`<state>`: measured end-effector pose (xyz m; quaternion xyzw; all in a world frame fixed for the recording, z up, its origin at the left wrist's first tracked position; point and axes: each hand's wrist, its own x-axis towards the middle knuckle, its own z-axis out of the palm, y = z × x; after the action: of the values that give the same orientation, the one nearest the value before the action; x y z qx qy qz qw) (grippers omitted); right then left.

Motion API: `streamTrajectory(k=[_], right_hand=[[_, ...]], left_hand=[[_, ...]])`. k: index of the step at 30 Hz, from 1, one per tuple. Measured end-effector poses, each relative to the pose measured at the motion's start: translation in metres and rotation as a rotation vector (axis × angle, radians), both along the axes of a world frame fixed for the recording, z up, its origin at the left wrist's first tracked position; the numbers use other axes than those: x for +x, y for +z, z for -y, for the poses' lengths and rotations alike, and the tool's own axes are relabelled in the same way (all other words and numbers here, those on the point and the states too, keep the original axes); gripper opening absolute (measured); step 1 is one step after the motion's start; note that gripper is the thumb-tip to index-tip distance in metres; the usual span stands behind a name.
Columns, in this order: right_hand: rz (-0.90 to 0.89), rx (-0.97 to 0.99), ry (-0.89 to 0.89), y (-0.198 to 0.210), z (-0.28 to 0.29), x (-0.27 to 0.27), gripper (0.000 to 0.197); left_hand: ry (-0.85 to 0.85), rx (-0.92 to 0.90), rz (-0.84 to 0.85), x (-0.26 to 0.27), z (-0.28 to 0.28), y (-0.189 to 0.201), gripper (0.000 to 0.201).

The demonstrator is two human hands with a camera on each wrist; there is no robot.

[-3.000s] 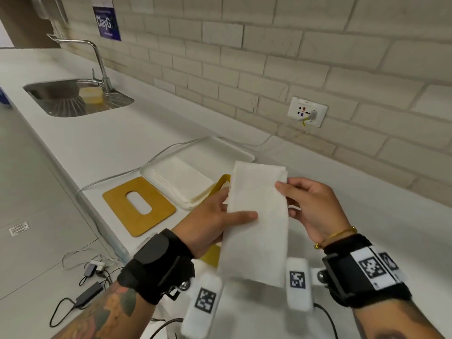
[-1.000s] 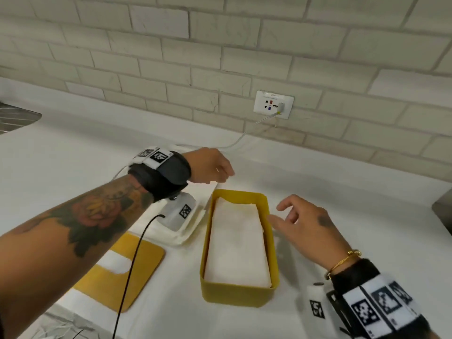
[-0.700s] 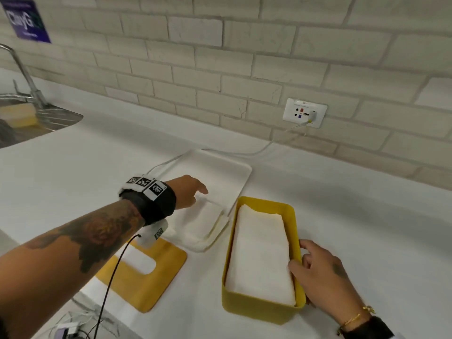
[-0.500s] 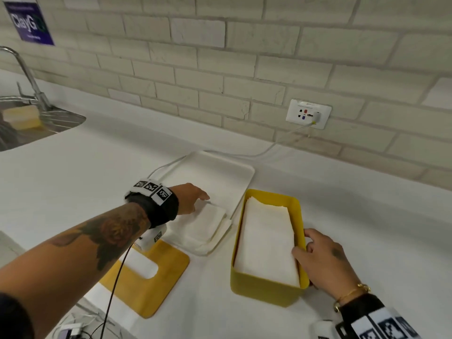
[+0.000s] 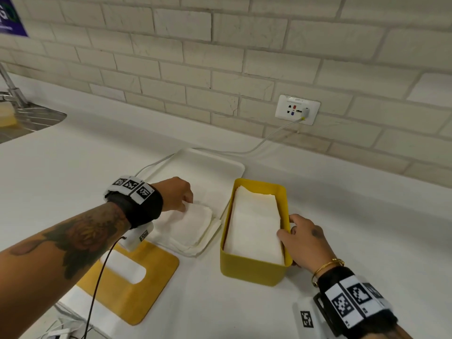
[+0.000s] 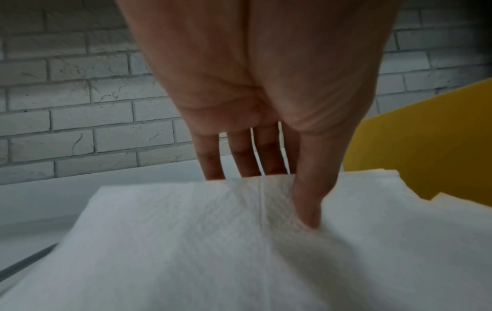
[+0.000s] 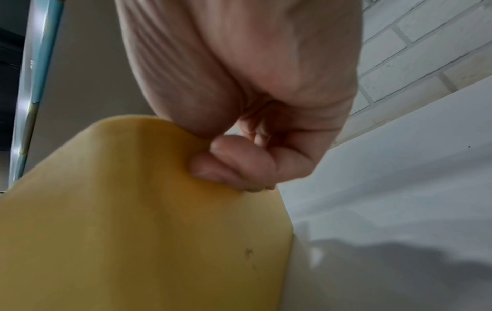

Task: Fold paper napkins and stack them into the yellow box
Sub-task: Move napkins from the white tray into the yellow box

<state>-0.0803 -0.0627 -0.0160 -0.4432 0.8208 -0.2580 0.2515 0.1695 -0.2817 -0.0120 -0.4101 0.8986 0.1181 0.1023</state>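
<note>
The left hand (image 5: 174,194) pinches the far edge of the top sheet of a loose stack of white paper napkins (image 5: 193,226), thumb on top and fingers (image 6: 211,162) behind, on a white rectangular plastic tray (image 5: 230,165). Just right of it, on the white counter (image 5: 367,231), stands the yellow rectangular plastic box (image 5: 252,270) holding folded white napkins (image 5: 255,231). The right hand (image 5: 305,241) grips its right rim.

Sink (image 5: 29,121) far left; wall socket (image 5: 297,109) w/ cable (image 5: 269,138).

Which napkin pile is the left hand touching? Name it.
The flat napkin stack on the white tray; the left hand pinches its top sheet. The other pile fills the yellow box.
</note>
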Motion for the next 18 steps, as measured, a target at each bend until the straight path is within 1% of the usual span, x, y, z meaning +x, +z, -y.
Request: streamTrajectory(k=[3,5,6,8,10,11,12,14,16,18], right_hand=[[-0.007,-0.003,0.008,-0.001,0.0,-0.002,0.019],[-0.016,-0.041,0.017,-0.001,-0.001,-0.003,0.026],[-0.011,-0.085,0.01,0.0,-0.002,-0.004,0.032],[0.005,-0.228,-0.038,0.006,-0.004,-0.004,0.039],[0.035,-0.413,-0.084,0.016,-0.006,-0.001,0.037],[0.08,-0.482,-0.084,0.021,-0.006,0.003,0.037],[0.156,-0.522,-0.059,0.027,-0.005,0.008,0.042],[0.361,-0.565,0.039,0.035,-0.003,0.019,0.055],[0.55,-0.571,0.152,0.04,0.001,0.03,0.066],[0.704,-0.56,0.233,0.043,0.005,0.041,0.078]], left_hand=[[0.004,0.016,-0.015,0.004,-0.002,0.013,0.017],[0.008,0.023,-0.07,0.011,-0.004,0.031,0.009],[0.013,0.026,-0.118,0.014,-0.006,0.043,0.005],[0.038,0.036,-0.245,0.021,-0.011,0.069,0.005],[0.071,0.064,-0.406,0.026,-0.018,0.095,0.007],[0.088,0.104,-0.498,0.027,-0.023,0.107,0.006],[0.104,0.159,-0.594,0.027,-0.028,0.116,0.005],[0.119,0.279,-0.788,0.023,-0.041,0.13,0.006],[0.134,0.379,-0.947,0.015,-0.053,0.136,0.021],[0.142,0.475,-1.06,0.005,-0.062,0.136,0.031]])
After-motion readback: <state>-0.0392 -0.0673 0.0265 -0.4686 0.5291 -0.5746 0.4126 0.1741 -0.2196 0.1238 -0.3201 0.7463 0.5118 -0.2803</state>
